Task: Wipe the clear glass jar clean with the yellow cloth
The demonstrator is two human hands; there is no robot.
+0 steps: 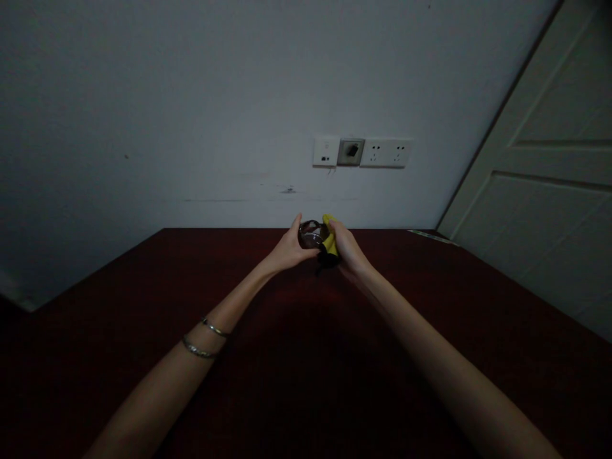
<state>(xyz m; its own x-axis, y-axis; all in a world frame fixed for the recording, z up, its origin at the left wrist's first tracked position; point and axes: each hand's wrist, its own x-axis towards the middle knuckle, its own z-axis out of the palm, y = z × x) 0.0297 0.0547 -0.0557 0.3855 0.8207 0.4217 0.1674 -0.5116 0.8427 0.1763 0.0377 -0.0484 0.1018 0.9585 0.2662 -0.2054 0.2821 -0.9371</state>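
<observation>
Near the far edge of the dark red table, my left hand point(287, 247) curves around the side of a small round clear glass bowl point(312, 237), its thumb and fingers apart on either side. Pressed to the bowl's right side is a yellow and black cloth point(329, 245), bunched up in my right hand point(349, 247). A black part of the cloth hangs below the bowl toward me. Dim light hides the finer shape of the glass and some of my fingers.
The dark red table point(287, 357) runs up to a pale wall point(191, 115). Wall sockets point(385, 153) and a switch plate point(351, 152) sit above its far edge. A white panelled door point(549, 166) stands at the right.
</observation>
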